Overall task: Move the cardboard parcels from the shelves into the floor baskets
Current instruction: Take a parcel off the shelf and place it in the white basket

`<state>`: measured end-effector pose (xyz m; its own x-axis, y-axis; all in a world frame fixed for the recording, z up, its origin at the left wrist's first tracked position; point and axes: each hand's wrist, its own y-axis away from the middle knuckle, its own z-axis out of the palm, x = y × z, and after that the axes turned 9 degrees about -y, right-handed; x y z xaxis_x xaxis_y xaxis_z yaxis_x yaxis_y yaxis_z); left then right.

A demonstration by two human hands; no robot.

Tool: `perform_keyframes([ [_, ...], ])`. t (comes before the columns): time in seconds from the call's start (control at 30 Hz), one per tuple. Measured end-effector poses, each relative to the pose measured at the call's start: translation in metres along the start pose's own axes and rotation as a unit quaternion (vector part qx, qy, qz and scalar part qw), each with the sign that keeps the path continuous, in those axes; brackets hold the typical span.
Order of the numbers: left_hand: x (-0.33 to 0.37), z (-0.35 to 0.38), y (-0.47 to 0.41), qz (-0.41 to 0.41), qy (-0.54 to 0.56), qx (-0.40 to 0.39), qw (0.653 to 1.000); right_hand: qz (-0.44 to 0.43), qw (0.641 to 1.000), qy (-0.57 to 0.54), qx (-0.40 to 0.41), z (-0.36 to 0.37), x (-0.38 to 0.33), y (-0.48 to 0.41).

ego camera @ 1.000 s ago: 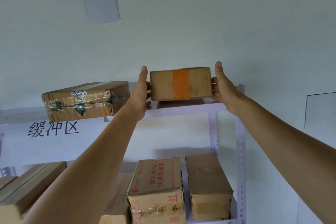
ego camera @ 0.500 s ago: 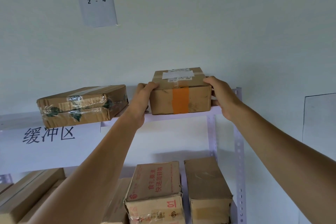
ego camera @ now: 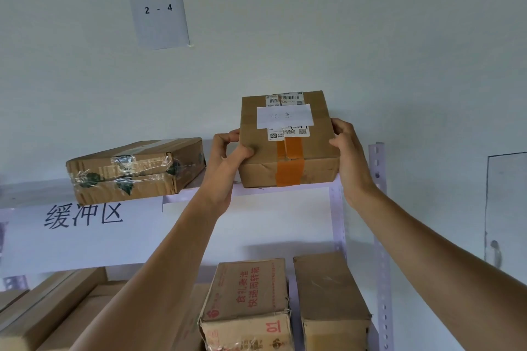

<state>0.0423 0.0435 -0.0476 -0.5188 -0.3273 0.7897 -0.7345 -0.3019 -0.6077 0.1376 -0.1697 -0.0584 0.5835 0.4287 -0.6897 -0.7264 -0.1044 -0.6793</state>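
- The parcel (ego camera: 288,148) is gripped from both sides. The left hand (ego camera: 228,154) has its fingers (ego camera: 228,137) curled round the left edge, and the right hand (ego camera: 348,148) is wrapped over the right edge.
- The parcel is found at the right end of the top shelf (ego camera: 196,191), tipped toward the camera so its labelled top is shown. Its lower front edge is at the shelf lip; whether it is lifted clear cannot be told.
- The step is judged to be the pull-off from the shelf.
- It is best drawn straight forward, with even pressure kept on both sides, and lowered only once past the lip.
- The reach is overhead, so the underside should be supported early.
- The post (ego camera: 376,179) just beside the right hand is to be avoided, and so is the taped parcel (ego camera: 134,171) near the left hand.
- The front face is dented and the orange tape wrinkled, so hard squeezing is not advised.
- No baskets are in view.
- The shelf is pale metal, and the taped parcel overhangs its lip. A sign (ego camera: 82,216) is hung below.
- The lower shelf is packed with boxes, including a printed box (ego camera: 248,293) and a plain box (ego camera: 328,293).
- The wall is pale, and a paper (ego camera: 158,11) marked "2 - 4" is stuck on it.
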Motion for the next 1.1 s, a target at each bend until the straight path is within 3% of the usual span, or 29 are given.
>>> perform_keyframes([
  [0.43, 0.03, 0.006, 0.023, -0.03, 0.052, 0.067, 0.996, 0.036, 0.996, -0.081, -0.007, 0.028, -0.02, 0.011],
  [0.63, 0.058, -0.013, 0.055, 0.0, 0.002, 0.122, 0.993, 0.057, 0.989, -0.134, -0.034, 0.055, -0.033, 0.028],
  [0.87, 0.094, -0.074, 0.112, 0.025, -0.025, 0.179, 0.983, 0.068, 0.981, -0.158, -0.088, 0.122, -0.059, 0.066],
  [1.1, 0.119, -0.181, 0.176, 0.04, -0.066, 0.231, 0.97, 0.08, 0.97, -0.179, -0.145, 0.232, -0.072, 0.129],
])
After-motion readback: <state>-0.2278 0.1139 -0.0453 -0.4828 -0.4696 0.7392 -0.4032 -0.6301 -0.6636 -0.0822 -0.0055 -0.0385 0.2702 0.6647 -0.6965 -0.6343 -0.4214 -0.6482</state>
